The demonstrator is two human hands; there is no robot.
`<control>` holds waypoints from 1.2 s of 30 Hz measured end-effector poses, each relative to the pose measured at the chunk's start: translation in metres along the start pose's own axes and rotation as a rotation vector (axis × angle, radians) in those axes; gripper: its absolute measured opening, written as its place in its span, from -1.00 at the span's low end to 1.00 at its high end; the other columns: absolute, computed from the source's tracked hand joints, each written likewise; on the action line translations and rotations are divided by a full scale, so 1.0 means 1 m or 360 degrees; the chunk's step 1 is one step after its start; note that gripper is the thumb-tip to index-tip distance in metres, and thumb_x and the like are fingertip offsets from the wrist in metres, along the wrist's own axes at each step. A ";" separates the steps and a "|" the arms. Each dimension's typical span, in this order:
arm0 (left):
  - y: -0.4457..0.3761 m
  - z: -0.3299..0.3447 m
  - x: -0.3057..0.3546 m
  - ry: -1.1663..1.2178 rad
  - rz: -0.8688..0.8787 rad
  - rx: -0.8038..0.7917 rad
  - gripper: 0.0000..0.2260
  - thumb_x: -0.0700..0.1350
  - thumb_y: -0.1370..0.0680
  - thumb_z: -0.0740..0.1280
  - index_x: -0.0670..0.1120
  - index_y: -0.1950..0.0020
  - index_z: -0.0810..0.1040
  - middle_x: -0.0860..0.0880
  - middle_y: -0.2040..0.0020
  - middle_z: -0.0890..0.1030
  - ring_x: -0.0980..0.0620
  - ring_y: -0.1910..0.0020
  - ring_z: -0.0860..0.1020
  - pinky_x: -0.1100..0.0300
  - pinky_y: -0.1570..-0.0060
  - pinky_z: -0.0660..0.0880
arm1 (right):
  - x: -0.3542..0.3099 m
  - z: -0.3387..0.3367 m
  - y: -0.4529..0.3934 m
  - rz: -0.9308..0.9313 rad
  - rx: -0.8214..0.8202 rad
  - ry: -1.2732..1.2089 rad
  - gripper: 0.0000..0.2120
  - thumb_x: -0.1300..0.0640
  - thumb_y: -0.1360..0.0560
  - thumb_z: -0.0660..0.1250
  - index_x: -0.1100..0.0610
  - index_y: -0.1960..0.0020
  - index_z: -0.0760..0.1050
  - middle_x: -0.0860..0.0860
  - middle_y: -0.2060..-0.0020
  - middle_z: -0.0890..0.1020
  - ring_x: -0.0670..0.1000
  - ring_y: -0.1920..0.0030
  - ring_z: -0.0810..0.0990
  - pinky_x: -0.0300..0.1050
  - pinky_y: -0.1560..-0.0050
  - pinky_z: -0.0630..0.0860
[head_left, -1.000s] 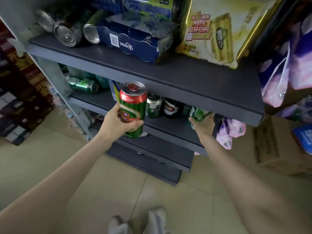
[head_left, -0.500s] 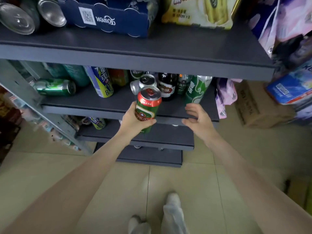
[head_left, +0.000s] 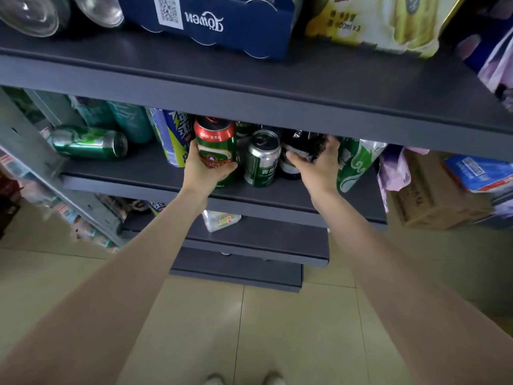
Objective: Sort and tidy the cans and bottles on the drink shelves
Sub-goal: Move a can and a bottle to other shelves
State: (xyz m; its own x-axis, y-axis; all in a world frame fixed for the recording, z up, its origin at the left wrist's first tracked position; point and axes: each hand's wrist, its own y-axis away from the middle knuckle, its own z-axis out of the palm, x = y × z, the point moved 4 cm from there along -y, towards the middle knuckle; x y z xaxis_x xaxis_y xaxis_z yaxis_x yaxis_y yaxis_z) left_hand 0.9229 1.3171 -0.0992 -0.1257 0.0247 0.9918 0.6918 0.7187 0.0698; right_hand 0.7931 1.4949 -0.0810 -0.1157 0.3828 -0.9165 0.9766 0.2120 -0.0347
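Note:
My left hand (head_left: 204,169) grips a tall red-and-green beer can (head_left: 215,140), held upright on the second shelf (head_left: 155,173). Beside it on the right stands a shorter green-and-silver can (head_left: 261,159). My right hand (head_left: 319,165) curls round a dark bottle (head_left: 301,147) just right of that can; my fingers hide most of the bottle. A green-and-white can (head_left: 354,168) stands to the right of my right hand. A green can (head_left: 87,143) lies on its side at the shelf's left end.
A blue-yellow can (head_left: 170,134) and teal cans (head_left: 130,120) stand behind the left hand. The top shelf (head_left: 249,87) carries a blue carton (head_left: 222,20), a yellow pack (head_left: 383,20) and cans lying flat (head_left: 30,12). Cardboard boxes (head_left: 433,201) sit at right. Lower shelves jut out below.
My left hand has moved the red-and-green can from in front of the shelf edge onto the second shelf. My right hand has let go of the green-and-white can and taken the dark bottle.

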 end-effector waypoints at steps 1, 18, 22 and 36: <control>-0.005 0.002 0.000 -0.0012 0.0005 0.0017 -0.50 -0.31 -0.35 0.49 -0.03 -0.15 0.33 0.06 0.03 0.54 0.16 0.07 0.52 0.47 0.24 0.47 | 0.001 0.003 -0.002 -0.0006 0.0063 0.0016 -0.22 0.13 -0.36 0.50 0.20 -0.43 0.16 0.11 -0.36 0.33 0.08 -0.37 0.31 -0.04 -0.42 0.23; 0.045 0.052 -0.041 -0.0555 0.0147 0.0209 -0.36 -0.01 -0.39 0.48 -0.09 -0.38 0.28 -0.15 -0.24 0.34 -0.13 -0.21 0.34 -0.02 -0.25 0.33 | -0.004 -0.001 0.017 0.0009 0.0396 0.0147 -0.20 0.04 -0.22 0.58 0.15 -0.36 0.30 0.18 -0.24 0.30 0.09 -0.17 0.38 -0.13 -0.24 0.35; 0.030 0.057 -0.036 -0.0537 0.0048 0.0216 -0.44 -0.05 -0.44 0.43 -0.06 -0.38 0.30 -0.18 -0.25 0.30 -0.18 -0.21 0.35 0.04 -0.23 0.34 | 0.003 -0.004 0.040 -0.0048 0.0336 0.0009 -0.15 0.12 -0.24 0.59 0.20 -0.37 0.20 0.17 -0.26 0.32 0.04 -0.19 0.38 -0.37 -0.13 0.26; 0.123 -0.023 -0.092 -0.0670 -0.0005 0.0587 -0.74 -0.31 -0.52 0.19 -0.17 -0.19 0.45 -0.22 -0.14 0.37 -0.16 -0.08 0.37 0.07 -0.08 0.34 | 0.037 -0.049 0.156 -0.0196 -0.0486 0.0090 -0.42 0.11 -0.16 0.61 -0.18 0.00 0.35 -0.33 0.11 0.56 -0.42 0.06 0.49 -0.61 0.12 0.33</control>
State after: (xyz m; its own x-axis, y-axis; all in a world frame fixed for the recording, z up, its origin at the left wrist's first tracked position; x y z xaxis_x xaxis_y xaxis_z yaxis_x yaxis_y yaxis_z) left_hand 1.0355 1.3874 -0.1797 -0.4528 0.2434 0.8577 0.4061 0.9127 -0.0446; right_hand 0.9319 1.5862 -0.1011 -0.2479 0.3849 -0.8890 0.8562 0.5165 -0.0152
